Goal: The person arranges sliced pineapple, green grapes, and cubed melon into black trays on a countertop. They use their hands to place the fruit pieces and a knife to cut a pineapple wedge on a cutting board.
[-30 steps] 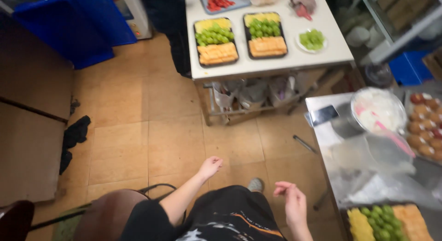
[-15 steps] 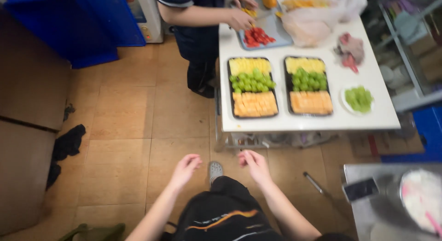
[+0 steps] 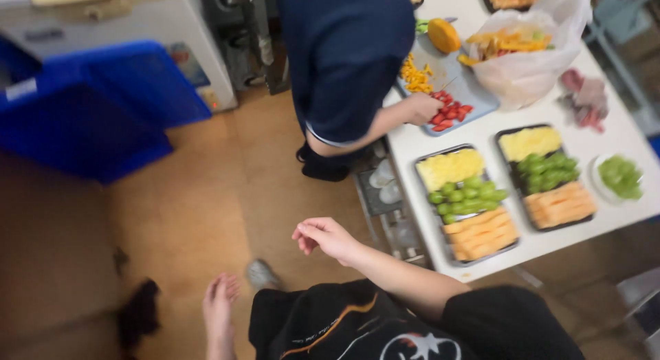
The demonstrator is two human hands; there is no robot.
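Observation:
My left hand (image 3: 220, 301) hangs low over the tan floor, fingers loosely apart, holding nothing. Further right, my right hand (image 3: 326, 237) is raised with fingers loosely bent and nothing in it, a short way from the near left corner of a white table (image 3: 622, 133). On the table lie two black trays, the left tray (image 3: 489, 255) and the right tray (image 3: 510, 160), each filled with yellow fruit, green grapes and orange slices. Nearest my right hand is the left tray. My dark shirt (image 3: 357, 325) fills the bottom of the view.
A co-worker in dark blue (image 3: 344, 64) stands at the table's far left, one hand (image 3: 421, 109) by red pieces on a grey-blue cutting board (image 3: 474, 92). Also on the table are a plastic bag (image 3: 529, 68) and loose grapes (image 3: 620, 176). A blue crate (image 3: 96, 112) stands at the left.
The view has swung left and nearer the table, so the trays now lie to my right. My right hand has risen toward the table corner; my left hand has dropped lower.

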